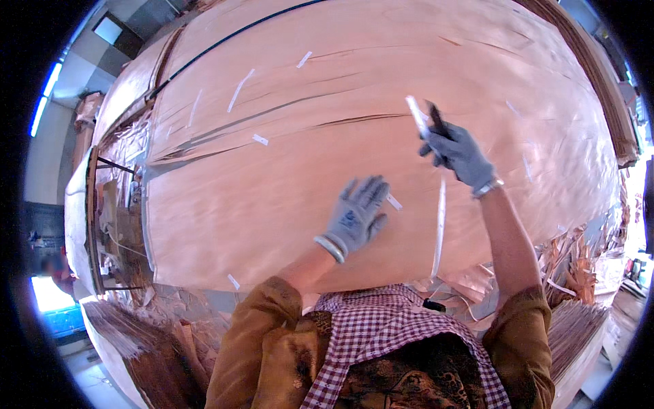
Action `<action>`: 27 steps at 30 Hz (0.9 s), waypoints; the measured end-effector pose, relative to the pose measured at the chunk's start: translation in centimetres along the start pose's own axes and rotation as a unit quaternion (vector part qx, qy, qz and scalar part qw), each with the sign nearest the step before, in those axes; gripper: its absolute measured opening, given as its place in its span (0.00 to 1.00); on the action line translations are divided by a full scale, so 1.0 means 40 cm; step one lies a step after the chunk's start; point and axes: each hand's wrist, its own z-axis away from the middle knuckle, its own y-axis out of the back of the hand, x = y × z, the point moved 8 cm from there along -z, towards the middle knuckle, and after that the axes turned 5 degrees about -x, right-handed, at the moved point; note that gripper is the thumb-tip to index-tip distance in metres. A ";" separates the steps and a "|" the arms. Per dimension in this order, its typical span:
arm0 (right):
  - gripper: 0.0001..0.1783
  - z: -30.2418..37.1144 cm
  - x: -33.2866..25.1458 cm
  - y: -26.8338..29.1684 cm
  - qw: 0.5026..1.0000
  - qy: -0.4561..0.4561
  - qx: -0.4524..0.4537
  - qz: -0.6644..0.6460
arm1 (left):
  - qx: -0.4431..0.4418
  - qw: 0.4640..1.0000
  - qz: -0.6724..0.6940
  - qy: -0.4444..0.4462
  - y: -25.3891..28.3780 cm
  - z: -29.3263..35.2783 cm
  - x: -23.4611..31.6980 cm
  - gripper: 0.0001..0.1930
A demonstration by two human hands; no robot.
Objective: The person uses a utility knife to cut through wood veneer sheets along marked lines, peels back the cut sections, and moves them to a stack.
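A broad pinkish-tan sheet of wood veneer point(293, 225) spreads in front of me, with long splits running across it and short strips of white tape point(260, 140) stuck on. My left hand point(353, 215), in a grey glove, is over the sheet near its middle, palm down with fingers stretched out, beside one tape piece point(394, 202). Farther right, my gloved right hand point(461, 153) is closed round a slim dark tool point(437, 117), perhaps a knife. A bright white tape strip point(417, 116) stands at its fingers, blurred. Below that hand, a long white strip point(440, 228) runs toward me.
Torn veneer scraps point(575, 266) hang at the right near edge. Stacked veneer point(146, 347) stands at the lower left, with another stack point(579, 334) at the lower right. A dark cord or bar point(238, 31) crosses the far left of the sheet. A metal-legged table point(85, 225) is at left.
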 end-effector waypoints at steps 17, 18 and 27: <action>0.11 -0.370 0.138 -0.205 0.985 -0.097 -0.081 0.119 | 0.097 0.992 -0.057 0.049 0.123 -0.152 -0.337 0.25; 0.11 -0.369 0.136 -0.205 0.984 -0.088 -0.077 0.134 | 0.122 0.990 -0.059 0.039 0.131 -0.172 -0.349 0.24; 0.10 -0.347 0.147 -0.183 0.983 -0.122 -0.008 0.136 | 0.029 0.999 -0.036 0.024 0.090 -0.208 -0.384 0.27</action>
